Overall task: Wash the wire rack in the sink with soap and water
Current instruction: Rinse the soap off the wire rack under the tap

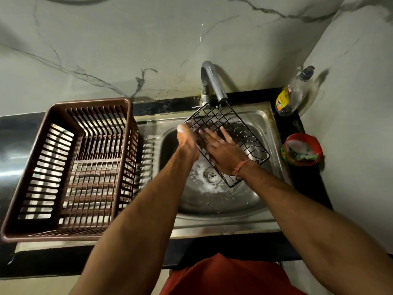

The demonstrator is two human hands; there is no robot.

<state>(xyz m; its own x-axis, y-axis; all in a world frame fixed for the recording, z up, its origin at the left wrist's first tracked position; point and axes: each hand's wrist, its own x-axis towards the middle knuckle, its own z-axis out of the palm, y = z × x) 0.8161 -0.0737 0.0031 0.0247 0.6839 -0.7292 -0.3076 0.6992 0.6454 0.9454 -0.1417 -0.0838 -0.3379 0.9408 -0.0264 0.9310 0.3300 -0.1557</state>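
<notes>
A black wire rack (240,128) is held tilted over the steel sink (263,120), its far end under the tap (212,81), from which a thin stream of water runs. My left hand (187,137) grips the rack's left edge. My right hand (221,150) lies flat on the wire grid with fingers spread and straight. Soap foam lies around the drain (211,174) in the basin.
A brown plastic dish basket (70,167) stands on the drainboard at the left. A clear soap bottle (294,92) with a yellow label stands in the back right corner. A red bowl (302,149) with a scrubber sits on the black counter, right of the sink.
</notes>
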